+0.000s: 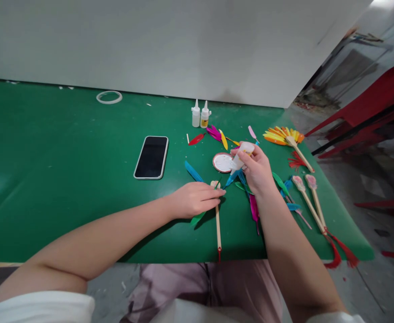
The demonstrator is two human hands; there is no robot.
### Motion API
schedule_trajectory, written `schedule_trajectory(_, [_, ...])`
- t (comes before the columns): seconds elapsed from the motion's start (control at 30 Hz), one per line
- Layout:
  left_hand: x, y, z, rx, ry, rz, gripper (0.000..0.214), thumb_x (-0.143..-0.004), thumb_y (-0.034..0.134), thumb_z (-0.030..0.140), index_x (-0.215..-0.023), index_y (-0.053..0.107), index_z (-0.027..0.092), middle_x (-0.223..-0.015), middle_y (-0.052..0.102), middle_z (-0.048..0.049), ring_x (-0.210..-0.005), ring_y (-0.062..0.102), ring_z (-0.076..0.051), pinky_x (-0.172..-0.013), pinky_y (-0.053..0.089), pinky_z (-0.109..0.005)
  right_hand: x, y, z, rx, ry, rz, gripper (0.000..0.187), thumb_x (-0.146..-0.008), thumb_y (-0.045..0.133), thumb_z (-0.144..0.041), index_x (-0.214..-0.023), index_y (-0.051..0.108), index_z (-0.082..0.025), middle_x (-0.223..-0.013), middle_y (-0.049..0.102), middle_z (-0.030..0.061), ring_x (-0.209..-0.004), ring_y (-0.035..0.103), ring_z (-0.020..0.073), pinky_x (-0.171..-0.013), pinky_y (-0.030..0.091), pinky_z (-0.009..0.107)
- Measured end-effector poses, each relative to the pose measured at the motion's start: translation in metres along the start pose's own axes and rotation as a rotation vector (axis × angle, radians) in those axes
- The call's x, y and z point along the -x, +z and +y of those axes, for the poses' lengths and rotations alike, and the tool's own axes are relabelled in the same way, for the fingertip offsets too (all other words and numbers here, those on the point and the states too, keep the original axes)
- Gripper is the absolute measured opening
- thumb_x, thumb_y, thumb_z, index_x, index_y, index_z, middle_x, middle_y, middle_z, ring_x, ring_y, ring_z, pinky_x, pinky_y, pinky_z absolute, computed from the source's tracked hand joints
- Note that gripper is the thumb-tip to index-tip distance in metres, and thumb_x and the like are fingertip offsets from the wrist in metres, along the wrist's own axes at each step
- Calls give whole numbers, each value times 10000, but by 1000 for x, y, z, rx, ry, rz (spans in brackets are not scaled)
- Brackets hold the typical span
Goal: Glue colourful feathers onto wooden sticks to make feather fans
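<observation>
My right hand (pixel 257 168) is wrapped round a white squeeze bottle (pixel 240 159), its nozzle tilted down to the left. My left hand (pixel 197 199) rests low on the table with fingers together around a green feather (pixel 197 219), mostly hidden by the hand. Under those fingertips lies a wooden stick (pixel 218 224) with a wide head and a red tassel at its near end. A blue feather (pixel 193 171) shows just beyond my left hand, and another blue feather (pixel 231 178) lies below the nozzle. Close to the bottle is a round white lid (pixel 222 162) with a red rim.
Two upright bottles (pixel 200 115) stand at the back near the white wall. A phone (pixel 151 157) lies left of centre, and a clear ring (pixel 109 97) farther back. To the right are a yellow feather fan (pixel 286 136), loose feathers and two tasselled sticks (pixel 311 199). Red chairs (pixel 378 107) stand beyond.
</observation>
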State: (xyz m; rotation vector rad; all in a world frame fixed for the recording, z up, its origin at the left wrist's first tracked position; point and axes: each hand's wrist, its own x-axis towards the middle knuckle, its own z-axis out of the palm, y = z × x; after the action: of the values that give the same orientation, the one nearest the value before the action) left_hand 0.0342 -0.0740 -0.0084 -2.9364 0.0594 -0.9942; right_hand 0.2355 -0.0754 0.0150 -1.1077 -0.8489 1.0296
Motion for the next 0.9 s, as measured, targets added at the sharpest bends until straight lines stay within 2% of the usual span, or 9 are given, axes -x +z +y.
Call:
schedule_trajectory(0.2, [-2, -1, 0, -3, 2, 19, 240, -888, 421, 139, -843, 655, 113, -1034, 680, -107, -842, 653, -179, -697, 548, -300, 1, -1, 2, 37, -10, -19, 360, -607, 756, -310, -942, 655, -225, -829, 695, -4, -811, 643, 141, -824, 492, 309])
schedule_trajectory(0.47, [-1, 0, -1, -15, 12, 19, 251, -893, 411, 140, -844, 655, 118, -1031, 681, -108, -844, 653, -169, -715, 545, -293, 2, -2, 4, 93, -34, -56, 363, -611, 757, -305, -953, 655, -238, -839, 697, -4, -828, 639, 151, -780, 507, 308])
schedule_trajectory(0.73, [-1, 1, 0, -13, 4, 15, 259, -895, 409, 143, -845, 661, 117, -1038, 680, -100, -852, 654, -180, -701, 549, -300, 1, -1, 4, 34, 5, -31, 350, -612, 759, -298, -942, 666, -227, -872, 703, 0, -868, 643, 158, -847, 482, 316])
schedule_trajectory(0.9, [-2, -1, 0, -11, -5, 6, 262, -895, 405, 143, -850, 661, 118, -1050, 677, -89, -854, 653, -181, -702, 549, -299, 1, -2, 4, 48, 30, -41, 381, -638, 737, -341, -990, 652, -224, -890, 710, 15, -892, 644, 181, -830, 492, 330])
